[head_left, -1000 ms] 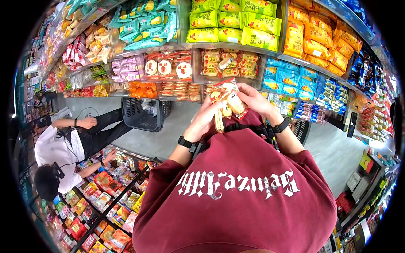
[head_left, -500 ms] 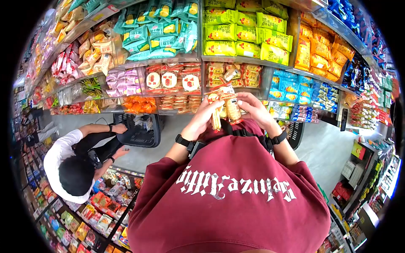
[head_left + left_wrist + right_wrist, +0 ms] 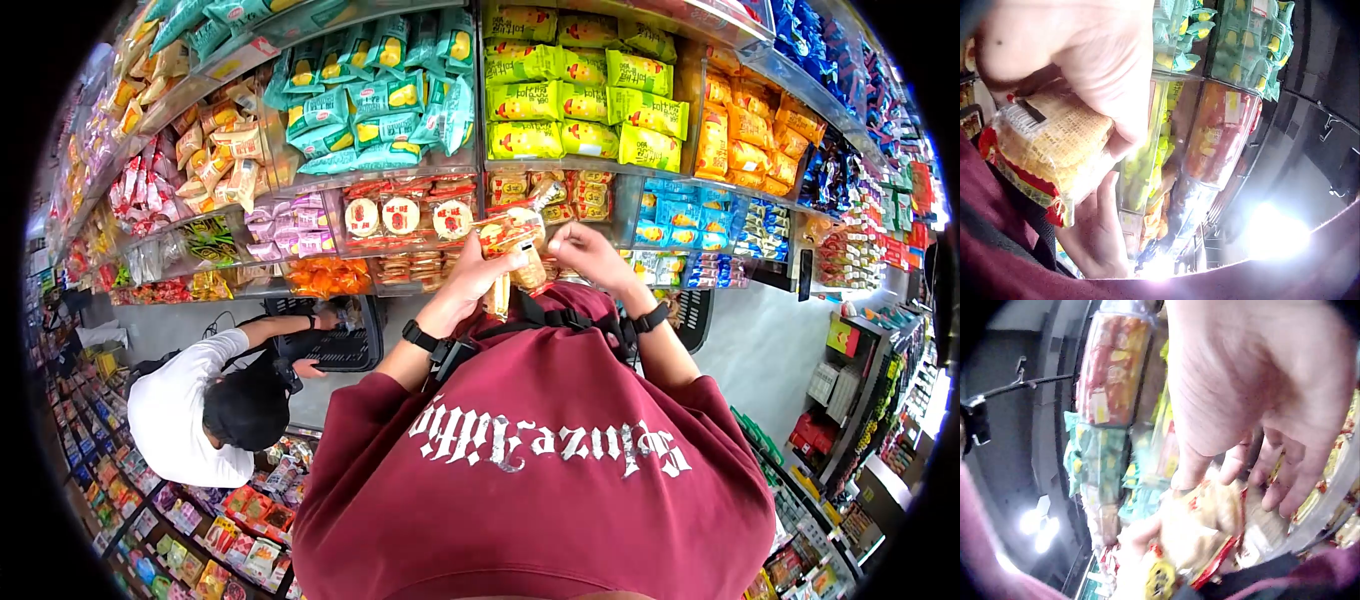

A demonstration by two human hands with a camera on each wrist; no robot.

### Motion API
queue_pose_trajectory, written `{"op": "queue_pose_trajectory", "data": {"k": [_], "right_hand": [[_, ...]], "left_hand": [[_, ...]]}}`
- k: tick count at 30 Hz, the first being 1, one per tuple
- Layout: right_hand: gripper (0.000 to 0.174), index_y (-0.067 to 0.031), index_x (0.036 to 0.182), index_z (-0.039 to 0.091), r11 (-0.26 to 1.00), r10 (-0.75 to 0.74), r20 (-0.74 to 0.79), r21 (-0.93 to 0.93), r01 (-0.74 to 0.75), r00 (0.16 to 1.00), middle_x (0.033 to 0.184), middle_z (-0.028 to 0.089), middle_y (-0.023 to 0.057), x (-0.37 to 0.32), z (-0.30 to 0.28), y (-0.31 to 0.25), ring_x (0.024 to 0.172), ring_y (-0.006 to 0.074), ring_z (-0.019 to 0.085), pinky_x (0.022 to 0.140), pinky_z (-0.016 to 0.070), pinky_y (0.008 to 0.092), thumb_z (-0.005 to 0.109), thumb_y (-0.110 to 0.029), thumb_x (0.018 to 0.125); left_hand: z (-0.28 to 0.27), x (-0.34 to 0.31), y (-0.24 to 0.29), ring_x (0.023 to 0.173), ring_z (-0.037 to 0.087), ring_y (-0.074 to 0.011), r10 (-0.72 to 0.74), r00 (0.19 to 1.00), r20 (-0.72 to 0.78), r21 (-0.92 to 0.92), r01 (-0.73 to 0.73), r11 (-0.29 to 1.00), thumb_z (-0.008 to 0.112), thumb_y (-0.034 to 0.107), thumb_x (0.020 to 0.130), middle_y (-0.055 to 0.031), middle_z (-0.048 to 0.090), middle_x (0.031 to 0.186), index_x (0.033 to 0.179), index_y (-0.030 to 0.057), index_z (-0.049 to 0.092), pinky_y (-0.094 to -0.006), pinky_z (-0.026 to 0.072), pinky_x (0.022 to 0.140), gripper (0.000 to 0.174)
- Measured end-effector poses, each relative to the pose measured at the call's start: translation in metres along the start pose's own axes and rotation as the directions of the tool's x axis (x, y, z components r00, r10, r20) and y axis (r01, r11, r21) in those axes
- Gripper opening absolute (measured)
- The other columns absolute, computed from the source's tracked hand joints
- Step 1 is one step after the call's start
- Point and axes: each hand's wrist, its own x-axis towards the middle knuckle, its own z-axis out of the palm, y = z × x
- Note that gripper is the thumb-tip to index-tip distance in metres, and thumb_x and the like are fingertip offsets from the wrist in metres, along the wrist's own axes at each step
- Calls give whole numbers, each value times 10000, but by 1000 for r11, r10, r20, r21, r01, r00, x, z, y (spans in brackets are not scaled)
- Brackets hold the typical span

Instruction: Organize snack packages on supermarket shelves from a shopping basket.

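Observation:
In the head view the left hand [image 3: 472, 284] grips clear-wrapped cracker packs [image 3: 512, 235] with red edging, one hanging lower than another. Up close in the left wrist view, the left hand [image 3: 1094, 62] holds a pack of round tan crackers [image 3: 1063, 140] with a barcode label. Beside the packs is the right hand [image 3: 592, 258], its fingers loosely bent. The right wrist view shows the right hand [image 3: 1260, 387] over the wrapped crackers [image 3: 1200, 519], its thumb tip close to the wrapper; whether it touches is unclear.
Shelf bins ahead hold teal packets [image 3: 385, 98], green packets [image 3: 525, 102], orange packets [image 3: 750, 125] and round crackers [image 3: 400, 215]. A black basket [image 3: 350, 345] stands at left beside a crouching person in white [image 3: 185, 415]. More snack displays line the lower left.
The left hand has turned the packs, raising one toward the shelf. The right hand has drawn slightly away from them. The person in white has bent down and shifted right, by the basket.

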Motion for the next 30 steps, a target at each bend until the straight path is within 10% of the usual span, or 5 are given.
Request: {"op": "queue_pose_trajectory", "data": {"k": [7, 15, 24, 26, 30], "right_hand": [[427, -65, 1229, 665, 585, -194, -195, -810, -46, 961, 1230, 695, 211, 67, -93, 62, 1167, 443, 637, 1056, 488, 497, 724, -345, 912], [680, -117, 1519, 470, 220, 175, -210, -944, -246, 962, 1527, 494, 185, 71, -88, 44, 1402, 438, 459, 1116, 455, 502, 664, -345, 908], [507, -172, 1358, 604, 416, -179, 88, -896, 157, 980, 1361, 624, 161, 112, -81, 53, 1295, 428, 551, 1082, 451, 530, 594, -61, 864], [444, -171, 1285, 638, 158, -304, 162, -963, 217, 939, 1329, 632, 154, 122, -76, 70, 1288, 426, 551, 1076, 443, 544, 609, -55, 858], [418, -180, 1314, 644, 182, -112, 107, -975, 127, 988, 1353, 625, 154, 119, -66, 42, 1261, 422, 558, 1089, 422, 534, 680, -166, 898]], "left_hand": [[-1, -14, -6, 1224, 626, -186, 82, 970, -227, -65, -99, 993, 764, 87, 914, -101, 626, 1342, 1440, 45, 418, -364, 523, 1034, 631], [12, -36, -47, 1211, 632, -186, 121, 909, -399, -199, -215, 956, 698, 23, 948, -88, 621, 1345, 1442, 49, 418, -353, 528, 1024, 568], [19, -58, -55, 1211, 633, -194, 163, 867, -471, -211, -290, 934, 676, 19, 964, -95, 614, 1358, 1455, 49, 422, -352, 533, 1023, 554], [18, -58, -53, 1206, 640, -198, 142, 879, -456, -218, -264, 940, 674, 19, 968, -98, 613, 1365, 1458, 48, 423, -356, 535, 1022, 552], [21, -56, -43, 1209, 643, -197, 173, 882, -439, -147, -261, 954, 675, 29, 972, -103, 613, 1365, 1454, 47, 419, -356, 566, 993, 545]]}}
